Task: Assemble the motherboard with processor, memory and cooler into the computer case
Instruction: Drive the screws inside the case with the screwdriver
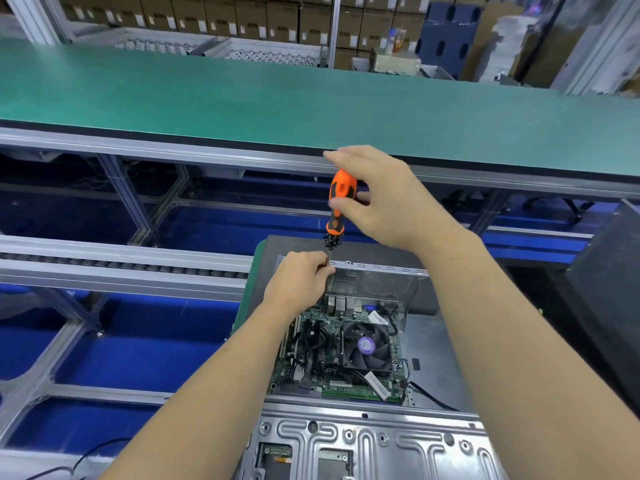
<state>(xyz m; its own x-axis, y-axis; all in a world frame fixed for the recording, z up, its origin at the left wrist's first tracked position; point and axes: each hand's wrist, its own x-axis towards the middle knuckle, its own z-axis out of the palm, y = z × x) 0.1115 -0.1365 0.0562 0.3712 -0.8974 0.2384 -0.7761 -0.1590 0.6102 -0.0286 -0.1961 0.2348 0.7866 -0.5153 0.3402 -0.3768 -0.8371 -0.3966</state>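
While left hand pinches the shaft of an upright orange screwdriver at the case rear wall, right hand grips its handle, motherboard seated inside case, cooler fan with purple sticker (text unreadable), board edge print too small to read.

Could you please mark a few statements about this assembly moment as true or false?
1. The right hand grips the orange screwdriver by its handle. True.
2. The left hand rests flat on the cooler fan. False: its fingers pinch the screwdriver's shaft near the case's rear wall.
3. The motherboard already sits inside the computer case. True.
4. The screwdriver lies on the green bench. False: it is held upright above the case.
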